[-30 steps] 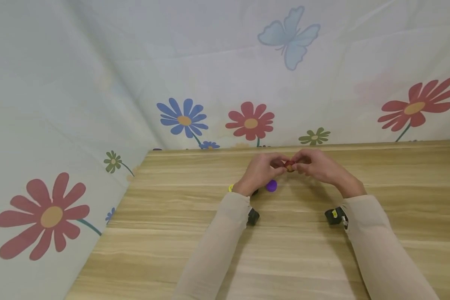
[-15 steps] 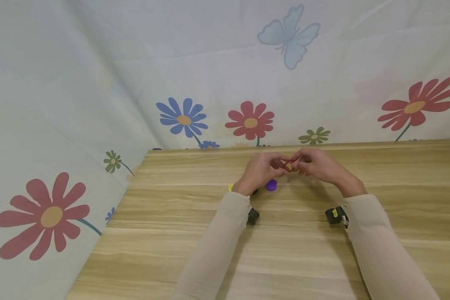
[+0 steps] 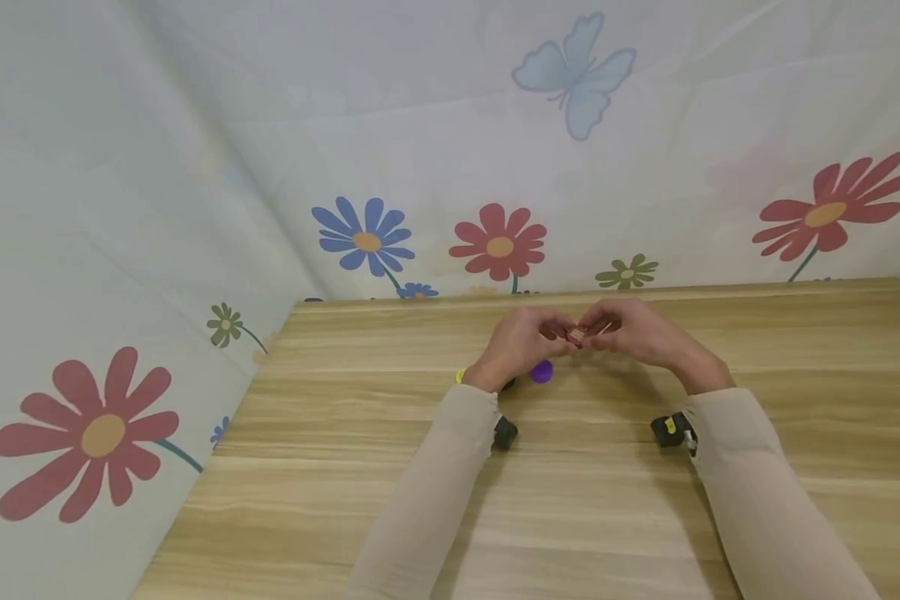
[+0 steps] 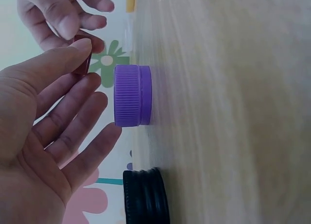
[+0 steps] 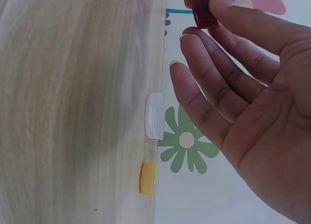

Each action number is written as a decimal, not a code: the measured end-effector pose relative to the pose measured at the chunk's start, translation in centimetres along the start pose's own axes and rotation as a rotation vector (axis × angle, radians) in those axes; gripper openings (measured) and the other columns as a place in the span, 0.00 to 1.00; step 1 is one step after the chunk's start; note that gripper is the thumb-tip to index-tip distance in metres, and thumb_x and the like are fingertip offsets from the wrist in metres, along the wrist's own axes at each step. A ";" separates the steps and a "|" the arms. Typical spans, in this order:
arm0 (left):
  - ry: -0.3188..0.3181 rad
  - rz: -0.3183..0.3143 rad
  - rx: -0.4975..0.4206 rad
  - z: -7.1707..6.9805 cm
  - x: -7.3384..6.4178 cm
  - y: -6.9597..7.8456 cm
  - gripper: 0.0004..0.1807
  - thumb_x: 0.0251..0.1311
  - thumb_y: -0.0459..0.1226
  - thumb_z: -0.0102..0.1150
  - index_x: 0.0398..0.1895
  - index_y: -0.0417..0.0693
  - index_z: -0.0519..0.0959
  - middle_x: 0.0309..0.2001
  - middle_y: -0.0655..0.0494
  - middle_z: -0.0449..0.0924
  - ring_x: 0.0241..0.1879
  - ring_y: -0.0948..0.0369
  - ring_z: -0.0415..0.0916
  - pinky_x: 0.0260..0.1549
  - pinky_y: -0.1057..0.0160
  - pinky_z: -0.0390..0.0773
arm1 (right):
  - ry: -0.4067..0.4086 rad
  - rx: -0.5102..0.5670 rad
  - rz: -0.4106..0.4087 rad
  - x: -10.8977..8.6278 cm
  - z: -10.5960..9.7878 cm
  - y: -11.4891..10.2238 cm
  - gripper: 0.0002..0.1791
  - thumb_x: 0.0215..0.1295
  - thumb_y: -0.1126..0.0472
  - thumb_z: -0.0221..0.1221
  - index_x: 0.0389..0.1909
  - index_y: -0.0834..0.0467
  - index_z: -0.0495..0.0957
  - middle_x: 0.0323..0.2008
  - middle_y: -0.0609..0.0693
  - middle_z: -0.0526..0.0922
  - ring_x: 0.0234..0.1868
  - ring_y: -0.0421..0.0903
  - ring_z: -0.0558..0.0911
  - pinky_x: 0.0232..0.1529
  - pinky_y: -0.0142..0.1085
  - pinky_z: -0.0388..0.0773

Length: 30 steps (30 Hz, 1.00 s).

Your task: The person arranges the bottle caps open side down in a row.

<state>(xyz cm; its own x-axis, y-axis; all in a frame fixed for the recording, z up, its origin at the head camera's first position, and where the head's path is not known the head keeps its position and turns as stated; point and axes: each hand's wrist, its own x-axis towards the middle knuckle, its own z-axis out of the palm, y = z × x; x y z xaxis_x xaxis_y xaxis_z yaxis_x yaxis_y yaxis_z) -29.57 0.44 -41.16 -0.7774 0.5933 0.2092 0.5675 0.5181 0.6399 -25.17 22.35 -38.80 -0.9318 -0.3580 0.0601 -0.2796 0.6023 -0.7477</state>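
A dark red bottle cap [image 3: 577, 334] with a pale gold mark on its face is held up above the table between both hands. My left hand [image 3: 521, 340] pinches it at one side with thumb and forefinger; in the left wrist view the other fingers are spread loosely. From the other side my right hand [image 3: 633, 333] has its thumb on the cap [image 5: 203, 11], its lower fingers loosely extended. Near the left hand, a purple bottle cap [image 4: 131, 95] stands on the table, with a ribbed black cap [image 4: 146, 197] beyond it.
A clear white cap [image 5: 155, 115] and an orange-yellow cap [image 5: 147, 178] lie on the wooden table [image 3: 570, 517] beneath the right hand. Part of a yellow cap [image 3: 461, 376] shows beside the left wrist. A flower-printed curtain [image 3: 420, 150] hangs behind the table.
Between the fingertips the red cap has turned and tilted, so its gold-marked face shows at a different angle. The right fingers have shifted slightly on it; both arms stay nearly in place.
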 end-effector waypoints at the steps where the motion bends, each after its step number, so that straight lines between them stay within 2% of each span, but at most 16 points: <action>1: -0.003 0.000 -0.001 0.0 0.0 0.0 0.11 0.63 0.39 0.78 0.48 0.52 0.91 0.37 0.66 0.88 0.38 0.72 0.82 0.41 0.71 0.78 | -0.001 -0.006 -0.005 0.0 0.0 0.0 0.14 0.70 0.67 0.68 0.54 0.67 0.83 0.44 0.56 0.88 0.47 0.55 0.86 0.49 0.45 0.81; 7: -0.033 -0.012 -0.030 0.1 0.0 0.0 0.09 0.62 0.37 0.78 0.45 0.52 0.92 0.34 0.67 0.89 0.36 0.72 0.83 0.39 0.71 0.78 | -0.019 -0.020 -0.025 0.1 0.2 0.3 0.14 0.67 0.69 0.71 0.51 0.67 0.84 0.41 0.53 0.88 0.46 0.53 0.86 0.50 0.46 0.81; 19: -0.090 0.009 -0.036 0.1 -0.1 -0.2 0.15 0.61 0.36 0.79 0.50 0.47 0.89 0.37 0.62 0.89 0.36 0.73 0.83 0.41 0.72 0.79 | -0.052 -0.008 -0.033 0.0 0.4 0.3 0.13 0.65 0.69 0.72 0.48 0.68 0.84 0.42 0.54 0.88 0.47 0.55 0.87 0.53 0.53 0.82; 30: -0.147 -0.021 -0.040 0.2 0.0 -0.4 0.13 0.62 0.35 0.78 0.49 0.46 0.90 0.39 0.62 0.90 0.39 0.72 0.83 0.44 0.72 0.78 | -0.109 0.015 0.010 0.1 0.7 0.4 0.13 0.65 0.68 0.73 0.47 0.69 0.83 0.41 0.54 0.89 0.45 0.53 0.87 0.46 0.42 0.83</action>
<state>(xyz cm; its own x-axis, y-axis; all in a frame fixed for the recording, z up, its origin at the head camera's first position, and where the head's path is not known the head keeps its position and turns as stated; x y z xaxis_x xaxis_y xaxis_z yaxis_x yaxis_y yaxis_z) -29.74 0.38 -41.58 -0.7392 0.6679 0.0870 0.5383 0.5083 0.6722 -25.24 22.05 -39.54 -0.9037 -0.4278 -0.0186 -0.2666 0.5960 -0.7575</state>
